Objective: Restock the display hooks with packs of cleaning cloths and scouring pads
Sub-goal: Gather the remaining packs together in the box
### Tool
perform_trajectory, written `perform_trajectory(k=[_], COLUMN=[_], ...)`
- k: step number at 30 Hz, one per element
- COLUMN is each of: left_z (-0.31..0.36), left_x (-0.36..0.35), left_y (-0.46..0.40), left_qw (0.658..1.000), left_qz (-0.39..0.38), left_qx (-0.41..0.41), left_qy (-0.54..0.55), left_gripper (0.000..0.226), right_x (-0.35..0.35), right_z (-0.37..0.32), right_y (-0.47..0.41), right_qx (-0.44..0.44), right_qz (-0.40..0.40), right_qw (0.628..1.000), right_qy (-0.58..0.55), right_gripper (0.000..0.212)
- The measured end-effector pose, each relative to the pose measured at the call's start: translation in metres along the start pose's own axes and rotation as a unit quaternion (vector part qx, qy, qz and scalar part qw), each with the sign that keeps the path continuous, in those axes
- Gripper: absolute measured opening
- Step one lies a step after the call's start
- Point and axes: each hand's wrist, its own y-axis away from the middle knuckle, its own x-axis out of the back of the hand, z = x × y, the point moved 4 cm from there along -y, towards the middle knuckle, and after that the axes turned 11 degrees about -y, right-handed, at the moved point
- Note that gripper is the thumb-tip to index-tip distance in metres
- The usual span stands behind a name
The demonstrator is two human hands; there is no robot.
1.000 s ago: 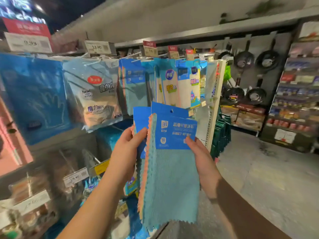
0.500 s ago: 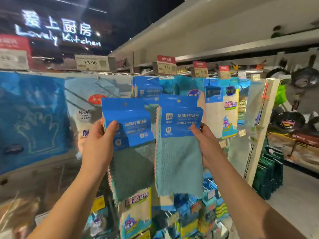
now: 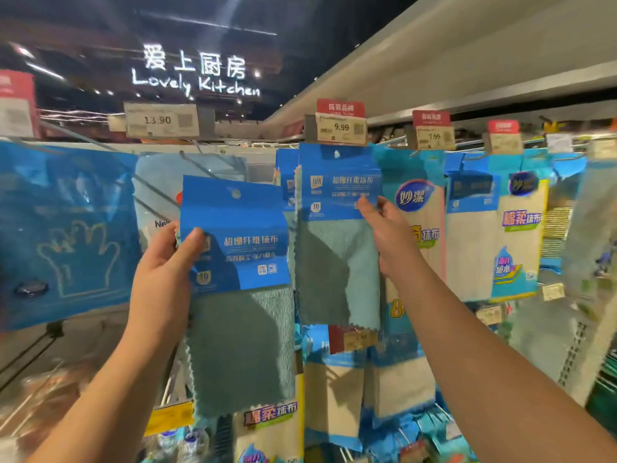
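A second ago both cloth packs were bunched together low in front of the person; now they are split, one to each hand, and lifted to the top row of the display, so the hanging itself looks about to begin. Nearest, the left hand (image 3: 163, 272) grips the left cloth pack (image 3: 237, 279) by the left edge of its blue header card, thumb pressed across the front and fingers hidden behind; the green cloth hangs free below that grip and the card's punched hole sits above and to the right of it, not yet on any hook. Farther out and higher, the right hand (image 3: 387, 235) pinches the right cloth pack (image 3: 337, 235) at the lower right corner of its header, forearm stretched up and forward. That pack has risen most: its hole now lies up and to the left of the pinch, just under the 9.99 price tag (image 3: 340, 127), level with the hook there. I cannot tell whether the hook has already gone through the hole. My guess is this pack goes on first, while the left one waits its turn. Behind the right grip more packs of the same blue header already hang, and just beyond the hand are the beige cloth packs (image 3: 514, 238).
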Motion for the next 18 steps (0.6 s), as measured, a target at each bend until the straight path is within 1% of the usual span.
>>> perform_trajectory(k=[2, 4, 8, 9, 12, 18], left_z=[0.000, 0.000, 0.000, 0.000, -0.001, -0.003], left_x=[-0.006, -0.012, -0.022, -0.024, -0.028, -0.035], left_y=[-0.003, -0.006, -0.009, -0.010, -0.013, -0.020], left_qw=[1.000, 1.000, 0.999, 0.999, 0.999, 0.998], left_qz=[-0.010, -0.017, -0.033, -0.035, -0.040, -0.044], left_qx=[0.003, 0.006, 0.003, 0.004, 0.013, 0.015], left_qy=[0.016, 0.020, 0.019, 0.019, 0.030, 0.035], left_gripper=[0.020, 0.022, 0.026, 0.027, 0.028, 0.021], right_x=[-0.006, -0.010, -0.014, -0.015, -0.014, -0.022], right_z=[-0.001, 0.000, 0.002, 0.003, 0.003, 0.018], right_y=[-0.006, -0.011, -0.019, -0.021, -0.029, -0.037], right_qx=[0.000, -0.004, -0.012, -0.012, -0.013, -0.035], right_qz=[-0.012, -0.018, -0.013, -0.013, -0.007, 0.010], right_qw=[1.000, 1.000, 0.999, 0.999, 1.000, 0.997], right_qy=[-0.005, 0.002, 0.026, 0.029, 0.024, 0.066], right_gripper=[0.020, 0.023, 0.043, 0.044, 0.036, 0.035])
